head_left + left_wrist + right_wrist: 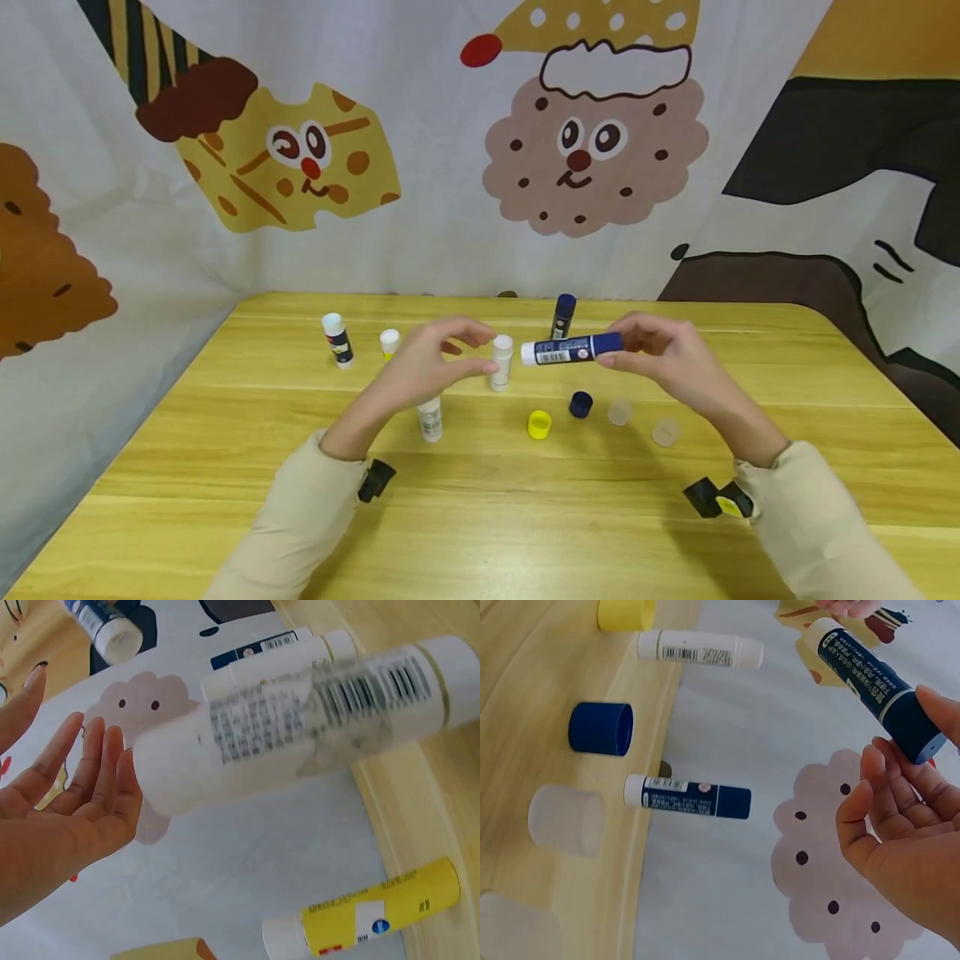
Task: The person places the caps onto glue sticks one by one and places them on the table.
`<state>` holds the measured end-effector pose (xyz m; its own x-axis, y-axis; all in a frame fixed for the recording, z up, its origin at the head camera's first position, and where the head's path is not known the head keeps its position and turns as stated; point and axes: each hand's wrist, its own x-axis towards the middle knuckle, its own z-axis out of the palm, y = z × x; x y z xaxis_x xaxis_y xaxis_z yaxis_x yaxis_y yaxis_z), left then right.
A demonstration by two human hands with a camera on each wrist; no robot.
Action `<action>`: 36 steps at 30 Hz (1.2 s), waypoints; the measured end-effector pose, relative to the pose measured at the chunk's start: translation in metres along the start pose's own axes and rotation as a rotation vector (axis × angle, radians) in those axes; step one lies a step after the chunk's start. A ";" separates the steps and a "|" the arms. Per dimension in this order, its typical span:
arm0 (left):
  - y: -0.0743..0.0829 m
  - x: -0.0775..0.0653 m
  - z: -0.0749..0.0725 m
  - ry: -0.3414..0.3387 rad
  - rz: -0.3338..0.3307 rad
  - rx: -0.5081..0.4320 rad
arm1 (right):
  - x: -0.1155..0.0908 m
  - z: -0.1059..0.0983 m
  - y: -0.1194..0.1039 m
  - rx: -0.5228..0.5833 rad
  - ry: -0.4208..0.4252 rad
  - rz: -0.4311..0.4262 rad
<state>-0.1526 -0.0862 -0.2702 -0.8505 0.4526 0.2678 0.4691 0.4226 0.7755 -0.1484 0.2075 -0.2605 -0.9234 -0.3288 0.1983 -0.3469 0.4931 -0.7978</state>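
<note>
My right hand grips a navy glue stick by its navy-capped end, holding it level above the table with its white end toward the left. My left hand is raised across from that white end. Its fingers and thumb are spread apart and hold nothing. In the head view, a white glue stick stands upright behind the left fingertips. Another white glue stick, with a printed barcode, looms large in the left wrist view. Behind the held one stands a second navy glue stick.
On the wooden table, a yellow cap, a navy cap and two translucent caps lie in a row. A white-topped navy-labelled glue stick and a yellow glue stick stand at left. A printed cloth hangs behind.
</note>
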 end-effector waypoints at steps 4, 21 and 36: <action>-0.003 -0.003 -0.007 0.024 -0.015 0.004 | 0.001 -0.004 0.004 -0.018 0.013 0.010; -0.021 -0.017 -0.031 0.079 -0.101 0.014 | 0.008 -0.015 0.020 -0.073 0.039 0.099; -0.038 -0.028 -0.047 0.122 -0.159 0.031 | 0.015 -0.019 0.034 -0.122 0.063 0.155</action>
<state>-0.1580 -0.1517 -0.2808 -0.9362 0.2803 0.2120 0.3318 0.5063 0.7960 -0.1771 0.2349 -0.2736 -0.9744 -0.1923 0.1162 -0.2133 0.6294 -0.7473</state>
